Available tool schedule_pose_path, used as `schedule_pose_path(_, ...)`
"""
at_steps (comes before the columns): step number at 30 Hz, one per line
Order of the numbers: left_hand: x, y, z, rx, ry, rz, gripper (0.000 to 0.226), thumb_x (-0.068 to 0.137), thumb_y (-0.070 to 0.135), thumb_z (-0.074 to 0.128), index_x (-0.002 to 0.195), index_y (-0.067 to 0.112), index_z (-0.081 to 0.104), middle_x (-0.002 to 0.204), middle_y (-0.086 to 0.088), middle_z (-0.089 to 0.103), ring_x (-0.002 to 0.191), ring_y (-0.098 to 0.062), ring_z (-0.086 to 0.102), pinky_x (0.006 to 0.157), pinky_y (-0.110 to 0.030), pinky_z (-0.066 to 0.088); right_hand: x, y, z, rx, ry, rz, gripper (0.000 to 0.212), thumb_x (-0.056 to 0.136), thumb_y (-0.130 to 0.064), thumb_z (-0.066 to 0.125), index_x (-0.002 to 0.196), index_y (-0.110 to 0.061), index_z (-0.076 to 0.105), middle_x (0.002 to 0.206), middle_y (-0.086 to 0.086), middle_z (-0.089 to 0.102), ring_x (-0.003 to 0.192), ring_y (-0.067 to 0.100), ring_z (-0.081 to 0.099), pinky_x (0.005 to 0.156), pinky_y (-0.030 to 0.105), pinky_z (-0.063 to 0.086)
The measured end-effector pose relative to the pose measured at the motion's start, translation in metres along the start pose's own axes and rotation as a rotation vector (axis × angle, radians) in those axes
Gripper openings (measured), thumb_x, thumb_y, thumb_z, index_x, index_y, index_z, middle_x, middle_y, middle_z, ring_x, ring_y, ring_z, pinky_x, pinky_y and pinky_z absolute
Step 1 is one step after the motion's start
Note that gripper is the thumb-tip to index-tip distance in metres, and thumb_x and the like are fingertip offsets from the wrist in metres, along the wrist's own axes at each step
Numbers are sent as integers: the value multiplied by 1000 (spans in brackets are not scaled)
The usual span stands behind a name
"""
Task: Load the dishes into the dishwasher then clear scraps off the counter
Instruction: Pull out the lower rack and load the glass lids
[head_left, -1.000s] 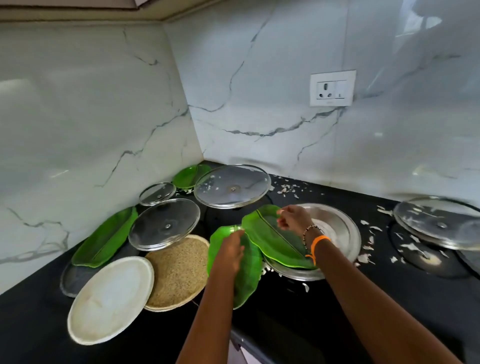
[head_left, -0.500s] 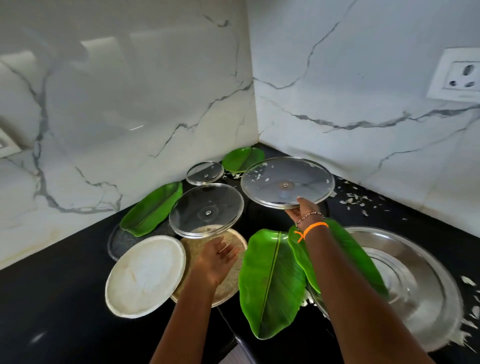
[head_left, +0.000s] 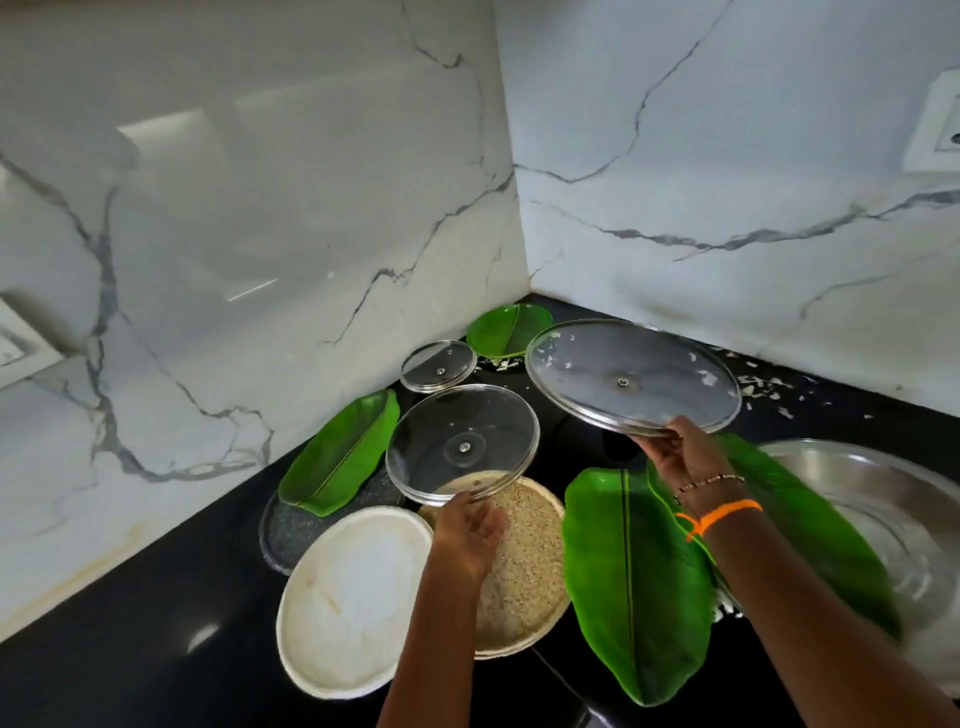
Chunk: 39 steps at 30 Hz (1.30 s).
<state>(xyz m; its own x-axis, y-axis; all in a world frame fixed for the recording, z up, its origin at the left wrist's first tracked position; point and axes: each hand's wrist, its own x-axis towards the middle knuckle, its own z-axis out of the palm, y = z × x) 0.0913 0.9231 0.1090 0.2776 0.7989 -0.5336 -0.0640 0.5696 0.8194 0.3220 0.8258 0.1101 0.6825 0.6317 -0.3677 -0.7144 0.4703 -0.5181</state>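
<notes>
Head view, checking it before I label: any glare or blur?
Head view: window glare streaks the left marble wall; motion blur smears the right forearm and steel plate; wide-angle bends the wall corner; lids stay fairly sharp.

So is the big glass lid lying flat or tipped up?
Tipped: the right hand grips the big lid by its near rim.
</notes>
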Motion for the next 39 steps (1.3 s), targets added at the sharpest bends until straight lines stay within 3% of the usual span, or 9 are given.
schedule_pose_path(4,11,-12,-20,683,-64,477,28,88,16,59,115,11,53,98,5,56,93,-11,52,86,-27,45,-46,-1,-4,-2,-34,-111,11,88,4,42,86,-3,50,61,10,70,57,20,70,47,33,56)
schedule_pose_path(8,30,-2,-31,901,-90,643,22,90,23,57,109,12,57,91,0,62,90,-20,61,79,-27,45,-76,6,-6,-50,-83,-205,12,81,-6,54,92,-2,51,74,18,72,68,27,71,57,31,59)
schedule_pose_path(10,39,0,-34,893,-88,648,29,87,19,62,112,5,61,100,-12,67,99,-28,63,87,-31,46,-88,13,-9,-60,-61,-230,10,90,-8,47,96,-3,52,78,16,73,70,26,72,58,29,59)
schedule_pose_path(15,32,-4,-39,737,-229,619,36,86,7,63,121,4,59,115,-10,63,105,-19,58,85,-16,36,-120,29,-19,-78,-85,-313,88,29,-29,93,105,-6,55,95,15,72,85,27,71,60,30,58)
schedule_pose_path(19,19,7,-21,406,-285,455,40,82,-8,59,120,1,59,124,-15,59,113,-29,57,82,-24,48,-155,32,-35,-17,-44,-368,58,54,-14,78,107,-9,55,96,14,72,82,27,71,59,26,58)
schedule_pose_path(25,-51,0,9,134,-429,431,21,95,0,40,102,4,60,76,-4,67,74,-17,63,59,-15,51,-227,28,-80,50,-8,-494,65,34,-26,94,94,-16,71,100,15,71,76,21,71,59,24,58)
schedule_pose_path(29,-112,-29,22,209,-470,582,27,92,10,50,80,27,67,57,13,67,48,0,56,46,-13,44,-299,30,-132,140,24,-602,63,33,-35,94,92,-21,75,98,11,72,71,17,71,58,22,57)
schedule_pose_path(32,-174,-58,20,288,-528,669,23,83,35,54,70,24,68,57,12,67,54,-10,61,55,-29,46,-371,33,-181,224,116,-722,62,32,-42,93,88,-22,75,83,4,73,57,10,66,50,17,53)
schedule_pose_path(39,-338,-163,-21,593,-919,911,29,84,39,49,91,22,72,63,0,65,62,-22,61,67,-44,53,-564,84,-303,397,339,-899,60,30,-45,93,81,-16,76,66,4,69,44,7,55,40,13,43)
